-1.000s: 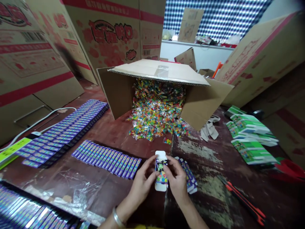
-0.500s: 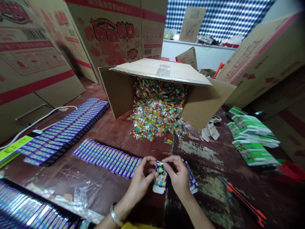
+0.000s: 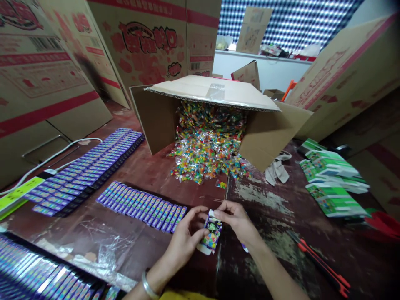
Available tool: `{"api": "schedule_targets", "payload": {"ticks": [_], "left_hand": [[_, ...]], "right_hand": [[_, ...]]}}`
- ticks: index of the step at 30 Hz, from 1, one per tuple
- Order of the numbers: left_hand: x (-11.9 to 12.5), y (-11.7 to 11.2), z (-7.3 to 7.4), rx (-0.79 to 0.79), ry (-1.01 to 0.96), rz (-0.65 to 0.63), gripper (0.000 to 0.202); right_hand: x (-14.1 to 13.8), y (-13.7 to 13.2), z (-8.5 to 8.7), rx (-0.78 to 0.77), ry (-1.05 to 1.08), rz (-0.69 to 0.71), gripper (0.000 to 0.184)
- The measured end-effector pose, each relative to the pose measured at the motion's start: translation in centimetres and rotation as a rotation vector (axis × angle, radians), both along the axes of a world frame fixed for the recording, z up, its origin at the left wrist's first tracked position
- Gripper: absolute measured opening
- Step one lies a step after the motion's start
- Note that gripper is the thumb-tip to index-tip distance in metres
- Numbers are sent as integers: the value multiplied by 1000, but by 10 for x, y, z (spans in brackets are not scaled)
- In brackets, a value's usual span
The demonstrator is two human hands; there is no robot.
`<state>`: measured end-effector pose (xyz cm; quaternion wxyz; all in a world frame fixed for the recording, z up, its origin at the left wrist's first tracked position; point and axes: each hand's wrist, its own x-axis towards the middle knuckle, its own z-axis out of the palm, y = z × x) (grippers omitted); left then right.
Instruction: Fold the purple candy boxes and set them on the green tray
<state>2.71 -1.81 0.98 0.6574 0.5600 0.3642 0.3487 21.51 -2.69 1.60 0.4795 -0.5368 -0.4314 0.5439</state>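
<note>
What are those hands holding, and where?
A small, rectangular, purple-and-black cardboard box. The left hand holds its left side; the right hand holds its top end.

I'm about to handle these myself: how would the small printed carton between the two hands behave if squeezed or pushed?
The small carton is probably light, being small and apparently made of thin card. Its flat walls should hold shape under gentle handling but likely dent under a hard squeeze. The pale flap sticking out at its near end would probably bend easily.
</note>
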Motion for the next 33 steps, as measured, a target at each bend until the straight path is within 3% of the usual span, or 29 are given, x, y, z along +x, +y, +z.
{"api": "schedule_targets", "payload": {"ticks": [7, 11, 15, 19, 21, 23, 25, 28, 30, 33], "left_hand": [[0, 2, 0, -55, 17, 5, 52], [0, 2, -2, -78, 16, 19, 44], [1, 1, -5, -107, -19, -6, 33], [2, 3, -8, -128, -9, 9, 24], [2, 5, -10, -88, 52, 34, 22], [2, 6, -12, -37, 105, 48, 23], [2, 4, -12, -55, 109, 42, 23], [5, -2, -10, -210, 74, -9, 41], [6, -4, -7, -289, 61, -54, 48], [6, -4, -3, -276, 49, -88, 39]], "right_hand": [[-4, -5, 5, 105, -245, -36, 24], [-9, -17, 4, 165, -266, 23, 12], [-3, -21, -2, 159, -310, 92, 12], [28, 10, -7, 148, -481, 137, 26], [47, 36, -11, 162, -766, 0, 24], [60, 62, -17, 165, -912, -70, 19], [65, 84, -24, 170, -960, -50, 16], [62, 106, -34, 178, -996, 40, 24], [58, 113, -38, 176, -1005, 82, 24], [58, 113, -35, 187, -982, 91, 17]]}}
